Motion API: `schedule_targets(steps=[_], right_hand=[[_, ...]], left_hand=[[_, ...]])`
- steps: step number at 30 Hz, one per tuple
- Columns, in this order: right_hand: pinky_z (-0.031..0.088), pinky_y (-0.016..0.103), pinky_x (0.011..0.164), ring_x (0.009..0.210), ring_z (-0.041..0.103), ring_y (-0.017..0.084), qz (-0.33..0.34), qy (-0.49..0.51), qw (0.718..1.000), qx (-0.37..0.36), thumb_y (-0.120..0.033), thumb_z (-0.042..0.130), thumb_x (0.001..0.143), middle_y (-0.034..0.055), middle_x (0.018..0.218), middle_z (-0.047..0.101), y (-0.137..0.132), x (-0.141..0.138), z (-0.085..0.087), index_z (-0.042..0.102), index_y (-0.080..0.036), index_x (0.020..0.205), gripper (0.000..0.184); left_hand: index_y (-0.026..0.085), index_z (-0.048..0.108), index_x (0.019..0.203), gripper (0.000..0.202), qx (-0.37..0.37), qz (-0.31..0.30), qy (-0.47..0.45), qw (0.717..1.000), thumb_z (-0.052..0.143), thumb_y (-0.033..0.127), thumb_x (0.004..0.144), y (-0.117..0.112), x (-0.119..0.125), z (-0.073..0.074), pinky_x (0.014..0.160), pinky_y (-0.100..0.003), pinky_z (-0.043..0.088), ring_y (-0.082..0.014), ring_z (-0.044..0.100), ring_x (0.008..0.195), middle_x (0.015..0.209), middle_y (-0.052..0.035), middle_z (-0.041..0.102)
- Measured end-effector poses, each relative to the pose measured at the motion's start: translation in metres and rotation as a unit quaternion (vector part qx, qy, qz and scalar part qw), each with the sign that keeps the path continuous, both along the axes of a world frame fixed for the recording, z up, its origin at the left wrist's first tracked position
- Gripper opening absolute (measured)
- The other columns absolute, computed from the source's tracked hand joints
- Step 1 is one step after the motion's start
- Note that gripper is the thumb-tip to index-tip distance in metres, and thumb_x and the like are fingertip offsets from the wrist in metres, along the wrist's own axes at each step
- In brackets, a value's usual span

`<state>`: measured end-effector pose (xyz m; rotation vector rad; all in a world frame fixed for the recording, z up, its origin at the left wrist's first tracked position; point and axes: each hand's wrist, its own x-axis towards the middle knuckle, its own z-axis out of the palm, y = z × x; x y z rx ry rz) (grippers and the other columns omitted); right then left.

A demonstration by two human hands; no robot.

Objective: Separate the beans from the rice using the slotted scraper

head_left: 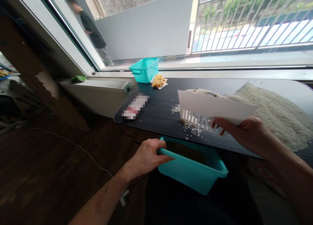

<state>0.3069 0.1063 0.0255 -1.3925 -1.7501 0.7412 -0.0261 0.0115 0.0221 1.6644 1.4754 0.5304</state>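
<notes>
My left hand [148,156] grips the left rim of a teal plastic bin [195,174] held just below the front edge of the black table [156,110]; dark grains lie inside it. My right hand [246,133] is closed on a white slotted basket [207,110] with a flat white side, tipped over the table edge above the bin. A few rice grains [193,130] lie scattered under the basket. A broad heap of white rice [271,110] spreads over the table's right part.
A second teal bin [144,69] stands at the table's far left, beside a yellow cloth [158,81]. A white radiator [97,94] runs along the left. A person stands outside the window [94,32]. A white cable [61,138] crosses the dark wooden floor.
</notes>
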Motion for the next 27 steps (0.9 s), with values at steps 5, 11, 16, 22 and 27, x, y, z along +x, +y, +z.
schedule_targets(steps=[5,11,16,22,27], right_hand=[[0.065,0.045,0.062,0.071,0.077,0.031,0.012,0.007,0.999,-0.033,-0.109,0.065,0.070,0.0109,0.078,0.084,-0.006,-0.004,0.010,0.080,-0.030,0.067,0.081],[0.065,0.044,0.061,0.071,0.078,0.031,0.017,-0.012,0.999,-0.032,-0.112,0.062,0.067,0.0121,0.078,0.084,-0.007,-0.011,0.014,0.076,-0.029,0.060,0.084],[0.066,0.045,0.061,0.067,0.077,0.030,0.028,0.004,0.999,-0.034,-0.109,0.064,0.072,0.0098,0.076,0.084,-0.014,-0.010,0.014,0.080,-0.032,0.065,0.079],[0.066,0.046,0.061,0.069,0.076,0.031,0.018,-0.014,0.999,-0.032,-0.107,0.063,0.074,0.0086,0.077,0.083,-0.016,-0.003,0.013,0.078,-0.034,0.064,0.076],[0.064,0.044,0.059,0.067,0.077,0.031,0.004,-0.018,0.999,-0.033,-0.109,0.063,0.072,0.0073,0.072,0.082,-0.026,-0.003,0.018,0.077,-0.034,0.061,0.077]], left_hand=[[0.022,0.054,0.067,0.039,-0.003,0.001,0.000,1.000,0.085,0.040,0.083,0.001,0.000,0.001,0.070,-0.030,0.033,-0.0153,0.048,0.074,0.071,0.0061,0.049],[0.022,0.052,0.066,0.042,-0.003,0.002,-0.001,1.000,0.085,0.043,0.083,0.001,-0.001,0.001,0.069,-0.030,0.033,-0.0150,0.047,0.073,0.071,0.0060,0.048],[0.022,0.058,0.069,0.037,-0.008,0.012,-0.005,1.000,0.086,0.042,0.081,0.001,-0.001,0.001,0.069,-0.030,0.033,-0.0152,0.048,0.073,0.071,0.0060,0.050],[0.022,0.055,0.066,0.039,-0.006,0.011,-0.011,1.000,0.085,0.041,0.082,0.000,-0.001,0.001,0.068,-0.030,0.033,-0.0146,0.048,0.072,0.070,0.0061,0.049],[0.022,0.057,0.068,0.038,-0.011,0.015,-0.006,1.000,0.087,0.041,0.080,0.000,0.000,0.002,0.068,-0.029,0.033,-0.0147,0.048,0.072,0.070,0.0064,0.050]])
